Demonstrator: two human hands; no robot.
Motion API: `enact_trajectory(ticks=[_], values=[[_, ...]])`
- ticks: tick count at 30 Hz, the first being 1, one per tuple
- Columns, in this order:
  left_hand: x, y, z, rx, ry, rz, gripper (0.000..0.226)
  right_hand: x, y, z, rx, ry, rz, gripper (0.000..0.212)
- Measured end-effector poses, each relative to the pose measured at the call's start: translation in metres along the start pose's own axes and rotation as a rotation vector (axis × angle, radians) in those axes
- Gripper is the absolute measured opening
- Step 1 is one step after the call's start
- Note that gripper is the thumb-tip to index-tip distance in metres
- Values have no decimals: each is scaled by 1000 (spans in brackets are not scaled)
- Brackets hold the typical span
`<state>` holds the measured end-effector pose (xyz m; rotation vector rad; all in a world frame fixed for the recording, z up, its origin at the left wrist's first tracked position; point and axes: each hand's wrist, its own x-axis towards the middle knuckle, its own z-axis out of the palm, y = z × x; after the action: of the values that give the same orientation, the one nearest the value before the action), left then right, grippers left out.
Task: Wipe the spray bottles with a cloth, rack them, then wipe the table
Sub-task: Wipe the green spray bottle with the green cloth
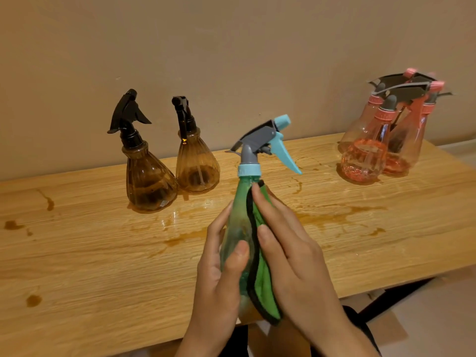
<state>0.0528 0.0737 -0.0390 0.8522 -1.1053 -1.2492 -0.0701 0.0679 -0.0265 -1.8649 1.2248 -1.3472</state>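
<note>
Above the wet table (103, 253), your left hand (219, 274) grips the green bottle (238, 222); press the cloth (262, 287) flat with your right hand (291, 256) and turn the bottle slowly.

Plain beige wall (231, 47): stood well behind the fingers (268, 243). Brown liquid puddles and drips (334, 215): lay left, right and beyond the fingers. Brown cardboard flap (386, 328): lay below and right of the fingers, on pale floor (443, 313).

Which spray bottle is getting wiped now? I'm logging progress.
The green bottle with the blue trigger, held in both hands above the table; the brown and pink bottles stand untouched.
</note>
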Motion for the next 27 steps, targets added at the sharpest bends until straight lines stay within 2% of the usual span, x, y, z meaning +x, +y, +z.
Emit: enact_trajectory(ticks=[4, 11, 15, 20, 27], values=[[-1, -3, 0, 62, -26, 10, 51, 4, 1, -6, 4, -34, -13, 51], [2, -5, -2, 8, 131, 44, 51, -44, 11, 20, -183, 19, -30, 50], [1, -3, 0, 0, 61, 18, 52, -27, 6, 11, -60, -28, 62, 50], [0, -2, -1, 37, -15, -11, 50, 12, 0, -7, 108, -47, 76, 52], [2, 3, 1, -136, 107, -42, 53, -30, 1, 23, -116, 0, 21, 52]])
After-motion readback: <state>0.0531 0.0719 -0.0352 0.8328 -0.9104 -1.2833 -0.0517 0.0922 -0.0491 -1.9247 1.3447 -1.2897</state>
